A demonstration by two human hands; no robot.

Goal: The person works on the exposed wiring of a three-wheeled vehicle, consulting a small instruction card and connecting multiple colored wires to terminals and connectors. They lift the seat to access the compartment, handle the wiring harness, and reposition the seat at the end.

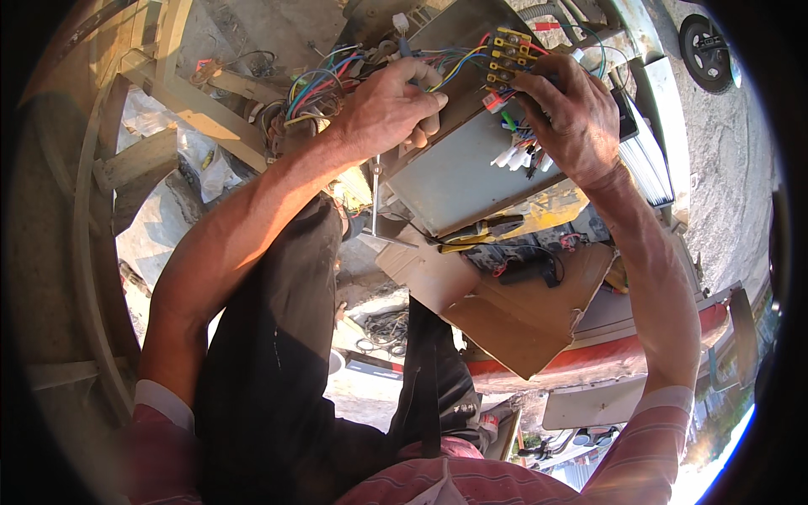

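My left hand [400, 109] is closed near a yellow and a blue wire [461, 66], its thumb and finger pinched at their ends; the tips are small. My right hand [572, 114] grips the lower end of a yellow terminal block [509, 52] with screws and coloured wires. Below its fingers hang a red connector [492, 101] and a cluster of white connectors [518, 151], over a grey metal box [438, 177]. A loose bundle of coloured wires [307, 93] lies left of my left hand, and a metal T-handle tool [379, 198] stands below it.
Pliers [497, 227] lie by a yellow tray [555, 202], above a torn cardboard sheet [513, 311]. Wooden frames [194, 109] and scattered plastic bags [202, 160] are at left, my legs below. A black wheel [707, 59] is on the pavement at upper right.
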